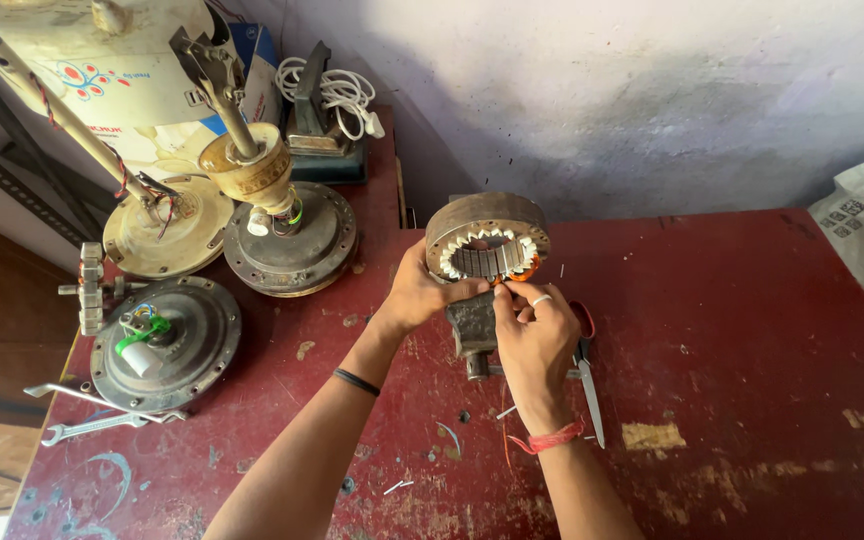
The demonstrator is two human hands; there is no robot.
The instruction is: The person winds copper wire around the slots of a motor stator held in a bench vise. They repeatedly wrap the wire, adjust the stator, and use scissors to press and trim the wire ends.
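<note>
Head view: a red worktable (732,330) is seen from above, set against a pale wall.
Stator: a round motor stator (487,240) with white slot liners is stood tilted on a small dark vice (472,330), near the table's middle.
Left hand: the left hand (417,295) is closed on the stator's left rim, thumb laid over the front face.
Right hand: the right hand (532,335) is pinched at the stator's lower edge, where orange winding wire shows; what sits between the fingertips appears to be wire, though it is too small to tell.
Scissors: red-handled scissors (587,375) are lain just beside the right hand.
Left side: three fan motor housings (167,340) and a spanner (92,428) are set well apart from the hands.
</note>
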